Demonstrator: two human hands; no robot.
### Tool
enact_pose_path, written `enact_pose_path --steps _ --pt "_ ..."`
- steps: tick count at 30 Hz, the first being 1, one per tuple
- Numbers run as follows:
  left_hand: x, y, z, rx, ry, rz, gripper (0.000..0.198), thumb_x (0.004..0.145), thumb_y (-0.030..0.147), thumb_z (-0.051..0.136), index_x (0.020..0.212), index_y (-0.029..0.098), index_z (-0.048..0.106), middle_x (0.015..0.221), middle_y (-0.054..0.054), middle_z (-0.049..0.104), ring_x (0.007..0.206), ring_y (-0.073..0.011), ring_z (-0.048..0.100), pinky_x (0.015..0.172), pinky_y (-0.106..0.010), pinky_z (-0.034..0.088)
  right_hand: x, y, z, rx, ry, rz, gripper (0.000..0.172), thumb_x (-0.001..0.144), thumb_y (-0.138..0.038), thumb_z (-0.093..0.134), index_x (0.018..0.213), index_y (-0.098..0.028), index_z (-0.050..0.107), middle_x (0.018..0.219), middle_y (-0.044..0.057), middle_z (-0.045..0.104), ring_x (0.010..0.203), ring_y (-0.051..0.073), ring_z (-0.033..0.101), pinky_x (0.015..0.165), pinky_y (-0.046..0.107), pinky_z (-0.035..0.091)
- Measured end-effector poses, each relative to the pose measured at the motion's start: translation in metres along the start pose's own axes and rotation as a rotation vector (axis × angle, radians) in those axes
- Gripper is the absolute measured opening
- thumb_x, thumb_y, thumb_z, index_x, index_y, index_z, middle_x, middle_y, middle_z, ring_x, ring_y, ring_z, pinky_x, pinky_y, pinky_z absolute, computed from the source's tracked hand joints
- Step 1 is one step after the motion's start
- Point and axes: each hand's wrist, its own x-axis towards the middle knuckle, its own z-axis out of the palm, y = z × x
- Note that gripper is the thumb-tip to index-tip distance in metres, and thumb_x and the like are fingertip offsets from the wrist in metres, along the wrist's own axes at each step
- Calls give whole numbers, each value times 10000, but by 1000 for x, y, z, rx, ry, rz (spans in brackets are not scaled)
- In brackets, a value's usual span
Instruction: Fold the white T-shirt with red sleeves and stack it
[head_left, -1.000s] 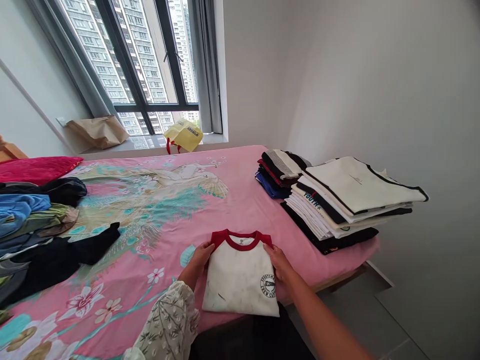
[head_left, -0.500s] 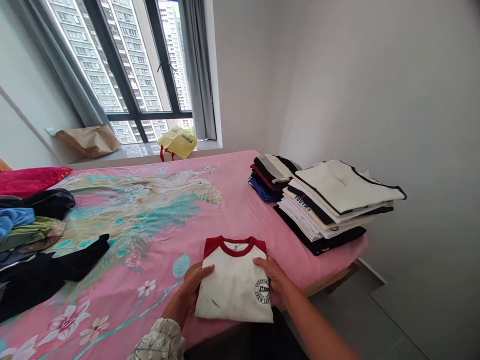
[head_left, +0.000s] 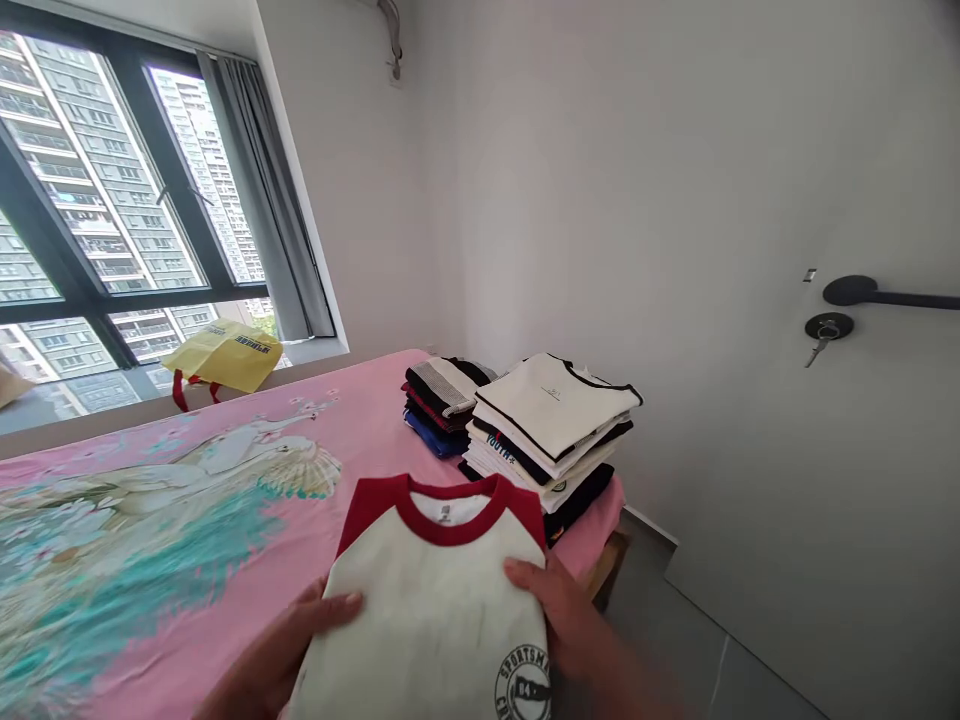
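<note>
A folded white T-shirt [head_left: 435, 610] with a dark red collar and red shoulders fills the lower middle of the head view. Its round black print shows at the lower right. My left hand [head_left: 289, 640] grips the left edge, thumb on top. On the right edge, my right hand [head_left: 559, 610] holds it the same way, fingers underneath and hidden. Just beyond the shirt stands a tall stack of folded clothes [head_left: 555, 410], topped by a cream garment with black trim. A smaller stack of darker folded clothes [head_left: 448, 400] sits to its left.
The pink bedsheet [head_left: 247, 590] with a painted bird pattern covers the bed. A yellow bag [head_left: 225, 355] with red handles rests on the window sill. At right is a door with a black handle [head_left: 885, 292] and a key in its lock. Grey floor [head_left: 675, 640] lies beside the bed.
My view has swung to the right. Both hands have lifted the folded T-shirt off the bed edge, closer to me and the stacks. The dark loose clothes at left have left the view.
</note>
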Motion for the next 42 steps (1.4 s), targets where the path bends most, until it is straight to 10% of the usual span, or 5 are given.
enact_pose_path --steps 7,13,22,36,42 --pt "136 205 111 256 -239 202 800 623 199 780 1348 202 444 1142 -133 683 984 -316 664 848 -447 543 51 -179 -17 -112 268 -391 611 653 -256 776 1223 -221 556 995 53 719 860 246 683 810 392 551" --pt "241 289 155 448 -301 200 743 596 137 794 1283 219 522 1160 -120 670 1039 -295 636 930 -486 493 109 -247 -55 -191 357 -506 478 656 -237 774 1107 -236 613 963 18 715 843 211 678 747 330 585" --pt "344 255 147 807 50 148 423 643 306 738 1050 214 666 1159 -107 679 1021 -274 647 803 -351 546 155 -224 -124 -193 485 -326 455 689 -208 735 1113 -243 574 981 32 704 829 209 679 680 343 603" --pt "351 236 132 1194 533 419 280 788 450 533 889 209 633 1004 -85 665 977 -278 579 816 -383 431 131 -207 -124 -404 478 -278 517 728 -278 727 1177 -272 472 983 39 674 699 205 677 583 376 608" --pt "303 205 139 1238 648 636 286 882 414 352 965 233 557 1089 -63 612 1039 -229 537 878 -351 386 115 -213 -131 -367 338 -227 515 756 -329 722 1216 -283 494 1056 47 675 801 207 678 670 357 607"
